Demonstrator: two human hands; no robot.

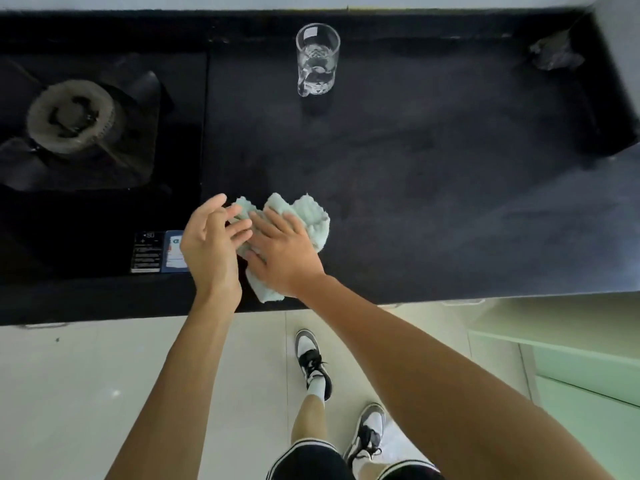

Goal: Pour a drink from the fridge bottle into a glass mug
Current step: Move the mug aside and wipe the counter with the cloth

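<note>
My right hand [281, 252] lies flat on the black bench [433, 174], straight fingers pressing a pale green cloth [311, 216]. My left hand [211, 244], open, touches the cloth beside it. The glass mug [318, 60] stands upright well beyond my right fingertips.

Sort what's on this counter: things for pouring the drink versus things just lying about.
For the job: glass mug, upright at the back of the counter. No bottle in view.
Lying about: pale green cloth under the right hand, by the left hand; gas burner; crumpled dark thing.
</note>
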